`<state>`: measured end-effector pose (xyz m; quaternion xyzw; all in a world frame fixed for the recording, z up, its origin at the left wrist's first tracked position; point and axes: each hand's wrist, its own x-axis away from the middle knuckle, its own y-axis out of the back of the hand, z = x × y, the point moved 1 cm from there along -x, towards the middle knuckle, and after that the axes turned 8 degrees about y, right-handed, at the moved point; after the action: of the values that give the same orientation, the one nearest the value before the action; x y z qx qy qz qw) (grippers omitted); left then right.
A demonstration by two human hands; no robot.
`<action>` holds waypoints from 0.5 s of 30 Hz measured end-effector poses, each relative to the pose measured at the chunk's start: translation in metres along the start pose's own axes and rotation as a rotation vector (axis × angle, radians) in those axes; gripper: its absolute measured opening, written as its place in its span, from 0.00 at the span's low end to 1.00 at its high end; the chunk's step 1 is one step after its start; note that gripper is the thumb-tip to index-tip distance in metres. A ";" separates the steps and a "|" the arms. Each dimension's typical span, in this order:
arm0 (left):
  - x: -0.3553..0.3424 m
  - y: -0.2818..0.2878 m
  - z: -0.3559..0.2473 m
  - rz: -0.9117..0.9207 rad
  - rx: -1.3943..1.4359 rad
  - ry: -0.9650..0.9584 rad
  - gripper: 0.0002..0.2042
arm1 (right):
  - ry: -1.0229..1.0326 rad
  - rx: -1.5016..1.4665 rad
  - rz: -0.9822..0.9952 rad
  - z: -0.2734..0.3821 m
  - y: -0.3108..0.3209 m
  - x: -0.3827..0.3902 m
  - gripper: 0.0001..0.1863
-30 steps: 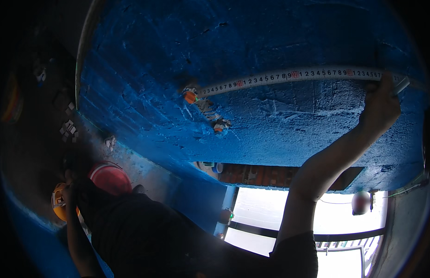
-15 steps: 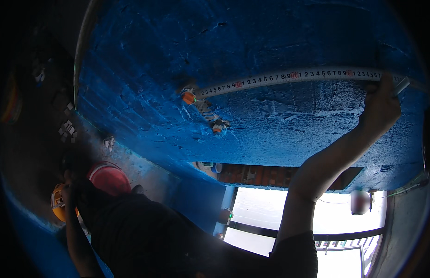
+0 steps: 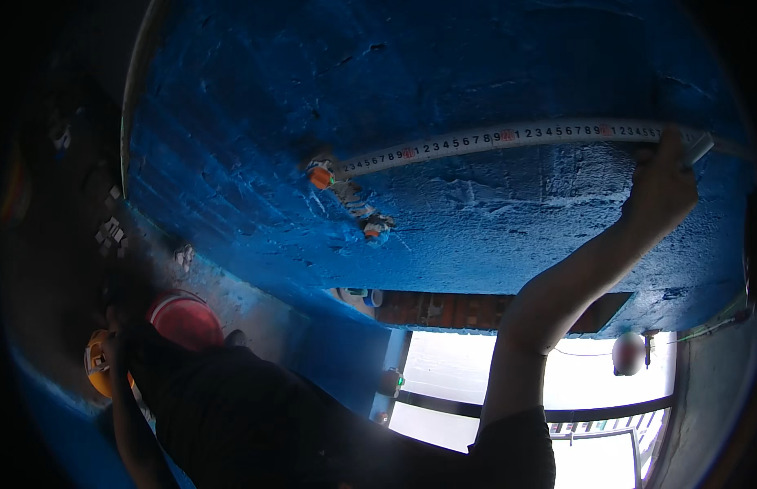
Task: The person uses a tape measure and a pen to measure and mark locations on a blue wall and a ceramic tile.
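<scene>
A white measuring tape (image 3: 468, 143) stretches across the blue-painted wall (image 3: 460, 73), slightly bowed in this view. My right hand (image 3: 664, 175) is at its right part, fingers closed on a pale flat-edged object (image 3: 699, 147) against the tape; I cannot make out what it is. At the tape's left part sits an orange fitting (image 3: 320, 178) in a rough chipped patch, with a second orange fitting (image 3: 372, 233) below. My left hand (image 3: 112, 342) is low at the left, closed on or against a yellow object (image 3: 96, 367), partly hidden and too dim to name.
A red bucket (image 3: 187, 324) stands behind my body on the floor. Broken light pieces (image 3: 111, 236) lie at the left. Below the wall are a brick strip (image 3: 443, 310) and a bright window (image 3: 443, 359), with a wire (image 3: 704, 330) at the right.
The whole view has shifted slightly, so the wall, tape and floor items appear a little further left. Both hands keep the same pose, and the tape still lies along the wall.
</scene>
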<state>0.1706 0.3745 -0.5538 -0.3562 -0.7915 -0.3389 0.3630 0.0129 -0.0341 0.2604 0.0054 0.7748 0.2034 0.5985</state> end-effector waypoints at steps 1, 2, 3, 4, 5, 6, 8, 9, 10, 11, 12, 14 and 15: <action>0.001 0.000 0.000 0.000 -0.002 0.005 0.27 | -0.001 -0.001 0.002 0.000 -0.001 0.001 0.26; 0.001 0.001 0.000 -0.002 -0.004 0.009 0.27 | 0.000 -0.017 -0.011 -0.001 -0.001 0.001 0.26; 0.002 0.002 0.000 -0.005 -0.006 0.011 0.26 | 0.000 -0.033 -0.025 -0.001 0.000 0.000 0.26; 0.001 0.002 0.000 -0.006 -0.008 0.012 0.26 | 0.000 -0.032 -0.025 -0.001 0.001 -0.001 0.26; 0.001 0.003 0.000 -0.007 -0.007 0.016 0.25 | -0.008 -0.022 -0.016 -0.001 0.001 -0.002 0.25; 0.002 0.004 0.000 -0.011 -0.009 0.022 0.25 | -0.016 -0.011 -0.008 -0.001 0.001 -0.002 0.25; 0.003 0.005 0.000 -0.016 -0.011 0.031 0.24 | -0.013 -0.016 -0.009 -0.001 0.001 -0.002 0.25; 0.005 0.003 0.000 -0.015 -0.011 0.035 0.24 | -0.011 -0.020 -0.010 -0.001 0.000 -0.002 0.25; 0.006 0.003 0.000 -0.016 -0.012 0.039 0.24 | -0.011 -0.021 -0.010 -0.001 0.000 -0.001 0.25; 0.006 0.004 -0.001 -0.020 -0.015 0.044 0.23 | -0.018 -0.023 -0.007 -0.001 0.001 -0.001 0.25; 0.007 0.003 -0.002 -0.019 -0.014 0.048 0.23 | -0.026 -0.025 -0.003 -0.001 0.001 -0.001 0.25; 0.007 0.002 -0.004 -0.023 -0.017 0.058 0.22 | -0.034 -0.022 0.006 0.000 0.001 0.000 0.25; 0.009 0.002 -0.003 -0.024 -0.013 0.062 0.22 | -0.042 -0.019 0.015 0.001 0.001 0.001 0.25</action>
<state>0.1691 0.3755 -0.5446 -0.3385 -0.7819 -0.3591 0.3809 0.0133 -0.0325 0.2600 0.0098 0.7601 0.2152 0.6130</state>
